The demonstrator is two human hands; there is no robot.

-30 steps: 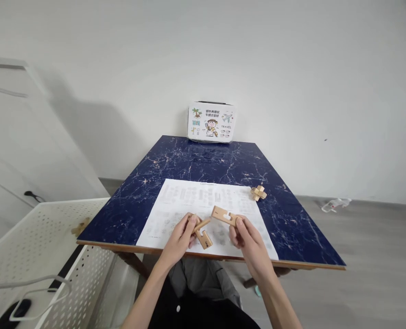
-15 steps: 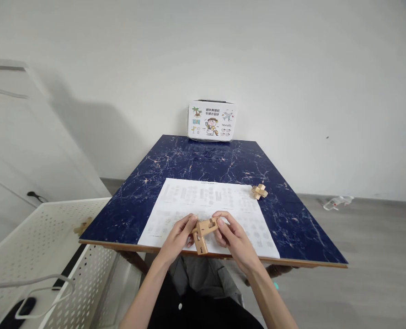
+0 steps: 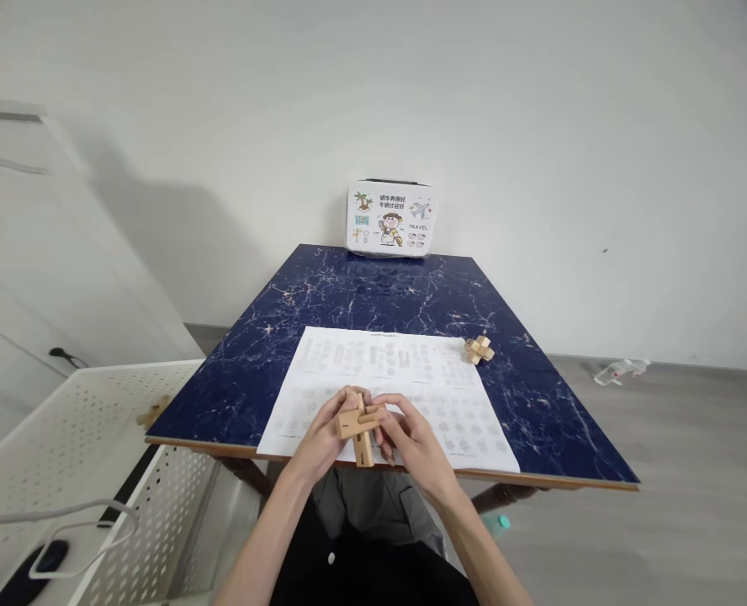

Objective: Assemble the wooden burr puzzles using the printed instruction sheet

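Several interlocking wooden puzzle pieces (image 3: 363,449) are joined in a cross-like shape between my hands, above the front edge of the paper sheet. My left hand (image 3: 323,431) is closed on their left side, thumb on top. From the right, my right hand (image 3: 410,433) pinches the end of a crosswise piece (image 3: 352,423) with thumb and fingers. One piece points down toward me, with a dark mark on its end. Beneath lies the white instruction sheet (image 3: 373,358), printed with rows of small diagrams. How the pieces meet inside is partly hidden by my fingers.
An assembled wooden burr puzzle (image 3: 478,349) rests at the sheet's right edge on the blue marbled table (image 3: 379,295). A white printed case (image 3: 390,219) stands at the back against the wall. To the left is a white perforated basket (image 3: 51,421) with another wooden piece (image 3: 154,411) and a cable.
The crosswise piece has turned and shifted left over the downward-pointing piece. My right hand has come left, closer to my left hand.
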